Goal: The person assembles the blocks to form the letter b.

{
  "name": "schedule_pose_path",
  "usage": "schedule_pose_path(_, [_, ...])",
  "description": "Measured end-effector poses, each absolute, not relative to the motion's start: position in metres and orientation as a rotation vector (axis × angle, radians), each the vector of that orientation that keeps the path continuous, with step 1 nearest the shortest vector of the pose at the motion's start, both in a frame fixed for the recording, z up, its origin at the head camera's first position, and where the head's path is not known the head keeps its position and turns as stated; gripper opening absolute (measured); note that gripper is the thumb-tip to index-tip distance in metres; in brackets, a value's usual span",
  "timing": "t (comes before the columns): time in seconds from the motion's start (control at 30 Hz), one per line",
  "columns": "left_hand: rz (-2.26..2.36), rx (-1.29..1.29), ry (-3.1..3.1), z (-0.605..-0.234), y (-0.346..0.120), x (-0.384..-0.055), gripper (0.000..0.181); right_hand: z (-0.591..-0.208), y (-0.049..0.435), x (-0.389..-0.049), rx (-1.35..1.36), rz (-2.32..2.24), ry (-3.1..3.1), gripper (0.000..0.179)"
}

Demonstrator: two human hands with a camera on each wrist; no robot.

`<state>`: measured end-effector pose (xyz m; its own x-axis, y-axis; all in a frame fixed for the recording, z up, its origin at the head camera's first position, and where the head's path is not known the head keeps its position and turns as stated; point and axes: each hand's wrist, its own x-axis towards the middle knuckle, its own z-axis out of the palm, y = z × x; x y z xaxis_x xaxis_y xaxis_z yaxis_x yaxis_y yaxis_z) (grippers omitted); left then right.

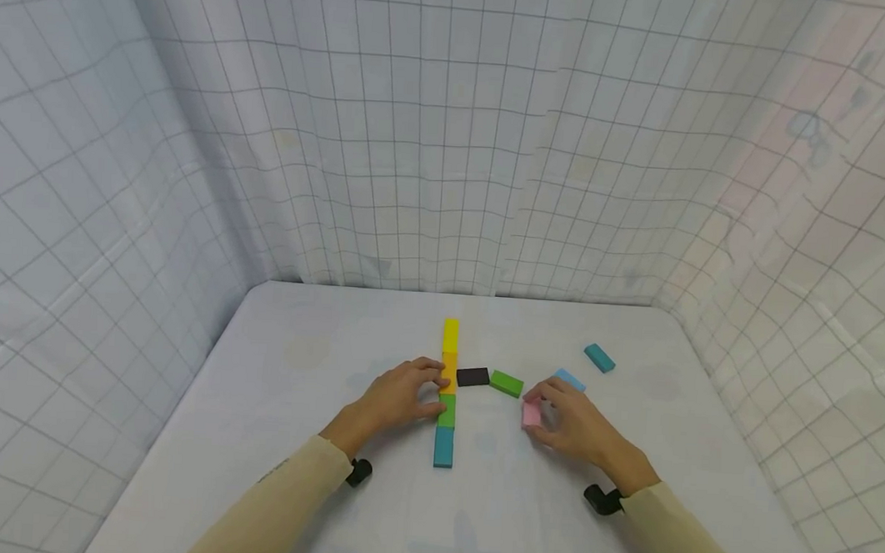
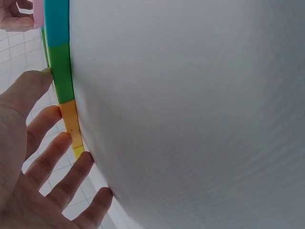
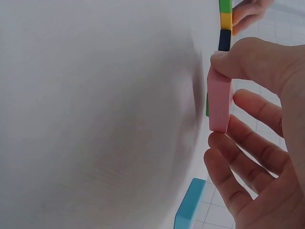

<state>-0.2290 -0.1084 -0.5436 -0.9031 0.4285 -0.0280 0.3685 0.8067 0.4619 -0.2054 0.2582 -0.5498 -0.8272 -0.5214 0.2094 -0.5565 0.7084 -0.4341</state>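
Gridded curtains (image 1: 434,142) surround the white table (image 1: 319,337). I have the right hand (image 1: 573,424) pinching the pink block (image 1: 531,415) between thumb and fingers, right of centre, long axis near to far. My left hand (image 1: 399,395), fingers loose, touches the block column (image 1: 446,412) from the left. Black block (image 1: 472,377) and green block (image 1: 507,383) lie between; blue block (image 1: 572,379) and teal block (image 1: 599,357) lie beyond, right.

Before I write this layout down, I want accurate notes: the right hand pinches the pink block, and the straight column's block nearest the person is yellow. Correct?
Not quite: the head view shows a teal block at that near end, not a yellow one. The right hand does pinch the pink block.
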Motion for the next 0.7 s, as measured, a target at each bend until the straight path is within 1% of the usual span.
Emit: schedule_pose_path(0.7, [0.69, 0.62, 2.849, -0.5408, -0.1084, -0.2274, 0.042, -0.5529, 0.2552, -0.2125, 0.985, 0.754, -2.833, 0.039])
